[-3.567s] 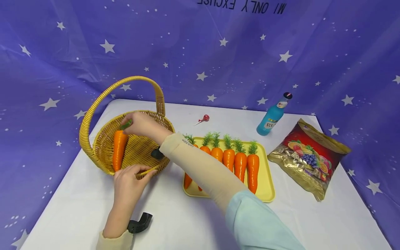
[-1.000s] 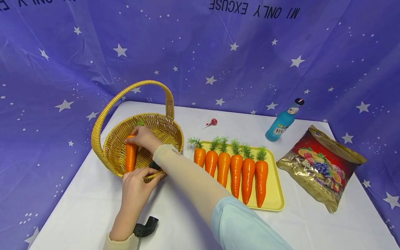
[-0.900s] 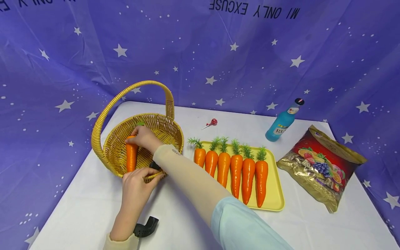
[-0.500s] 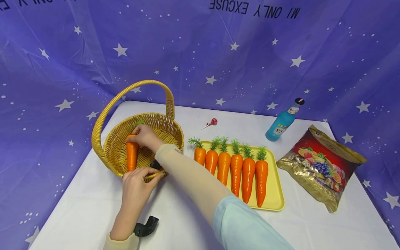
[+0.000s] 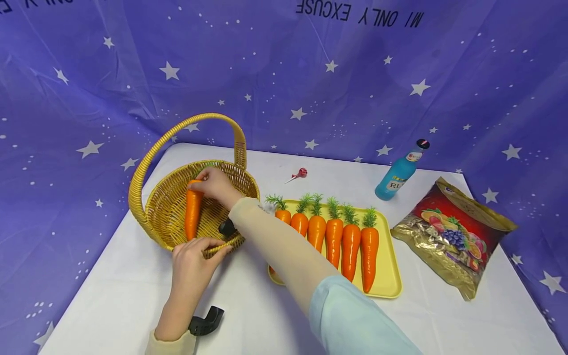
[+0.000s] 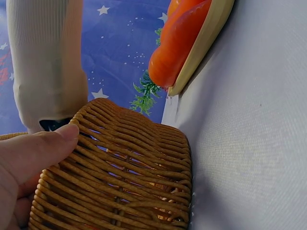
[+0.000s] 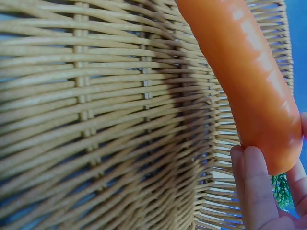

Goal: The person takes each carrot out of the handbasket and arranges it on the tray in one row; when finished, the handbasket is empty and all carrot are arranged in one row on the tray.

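Note:
A yellow wicker basket (image 5: 166, 209) with a tall arched handle stands at the left of the table. My left hand (image 5: 193, 266) pinches its near rim, thumb outermost in the left wrist view, on the woven wall (image 6: 124, 177). Inside the basket, my right hand (image 5: 217, 185) holds an orange carrot (image 5: 193, 212) by its thick top end. In the right wrist view, the fingers (image 7: 259, 187) curl round that end, and a bit of green leaf (image 7: 281, 191) shows behind them. The carrot's tip points down toward the near side of the basket, partly behind my left hand.
A yellow tray (image 5: 390, 278) with several carrots lies right of the basket, partly under my right forearm. Behind it is a red lollipop (image 5: 302, 172). A blue bottle (image 5: 397, 176) and a red and gold bag (image 5: 454, 236) stand to the right. A purple starred cloth hangs behind.
Over the last half second my right hand and the carrot have moved slightly up and right inside the basket. My left hand stays on the rim.

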A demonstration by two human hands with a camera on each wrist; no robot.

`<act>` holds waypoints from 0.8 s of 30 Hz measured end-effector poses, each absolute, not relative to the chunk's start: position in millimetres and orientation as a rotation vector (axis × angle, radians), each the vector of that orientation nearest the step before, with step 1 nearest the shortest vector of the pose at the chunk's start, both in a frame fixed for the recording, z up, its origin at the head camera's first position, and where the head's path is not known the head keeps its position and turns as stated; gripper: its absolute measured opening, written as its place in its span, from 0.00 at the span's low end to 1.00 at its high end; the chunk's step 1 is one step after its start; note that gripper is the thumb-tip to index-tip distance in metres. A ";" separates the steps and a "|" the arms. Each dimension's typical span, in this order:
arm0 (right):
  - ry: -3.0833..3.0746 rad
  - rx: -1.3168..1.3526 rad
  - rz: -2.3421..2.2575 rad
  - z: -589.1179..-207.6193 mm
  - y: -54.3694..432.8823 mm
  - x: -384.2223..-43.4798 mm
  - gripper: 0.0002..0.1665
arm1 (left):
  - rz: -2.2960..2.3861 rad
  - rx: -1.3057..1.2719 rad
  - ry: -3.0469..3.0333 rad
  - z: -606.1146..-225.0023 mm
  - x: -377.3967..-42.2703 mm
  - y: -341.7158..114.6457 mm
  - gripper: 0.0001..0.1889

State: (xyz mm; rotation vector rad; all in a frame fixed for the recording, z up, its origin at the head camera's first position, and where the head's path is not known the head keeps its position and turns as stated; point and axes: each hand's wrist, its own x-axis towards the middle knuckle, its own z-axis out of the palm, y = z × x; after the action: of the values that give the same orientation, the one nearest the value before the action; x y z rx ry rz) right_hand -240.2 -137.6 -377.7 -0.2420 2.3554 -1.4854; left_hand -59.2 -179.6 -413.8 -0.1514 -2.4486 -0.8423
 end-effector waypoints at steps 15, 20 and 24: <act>2.078 -0.194 -1.782 -363.7 -114.9 -247.5 0.12 | -0.869 -0.147 -2.455 -412.1 -58.7 -178.2 0.12; 2.030 -0.218 -1.827 -356.4 -103.8 -245.1 0.13 | -0.868 -0.149 -2.454 -411.6 -58.7 -177.5 0.12; 2.003 -0.244 -1.857 -350.4 -96.9 -240.8 0.14 | -0.864 -0.146 -2.451 -410.8 -58.6 -177.1 0.13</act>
State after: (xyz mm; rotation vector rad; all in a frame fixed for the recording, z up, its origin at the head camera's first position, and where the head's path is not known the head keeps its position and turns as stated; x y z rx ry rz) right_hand -240.8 -96.9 -350.4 -0.2442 2.0031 -1.8574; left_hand -58.6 -177.1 -410.8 -0.1456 -2.4514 -0.8643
